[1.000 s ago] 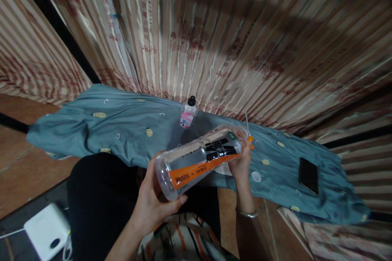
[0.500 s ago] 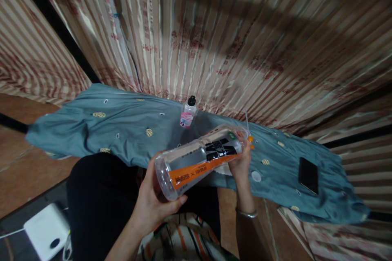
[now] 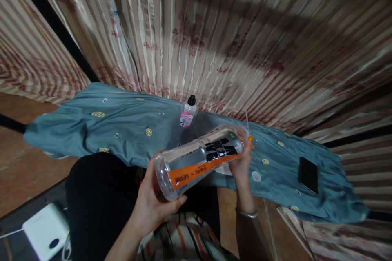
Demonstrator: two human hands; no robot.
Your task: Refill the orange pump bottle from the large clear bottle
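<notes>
Nothing moved: both hands (image 3: 196, 183) grip tilted bottle (image 3: 200, 159) above cloth (image 3: 122, 130)

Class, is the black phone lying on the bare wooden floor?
No, the black phone lies on the blue-green cloth, right of the hands.

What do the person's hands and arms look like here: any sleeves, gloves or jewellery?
Both hands are bare, with no gloves and no rings visible. The left hand leads to a forearm with no sleeve in view. The right hand also has a bare forearm, with a thin silver-coloured bangle around the wrist. No watch or markings show.
</notes>
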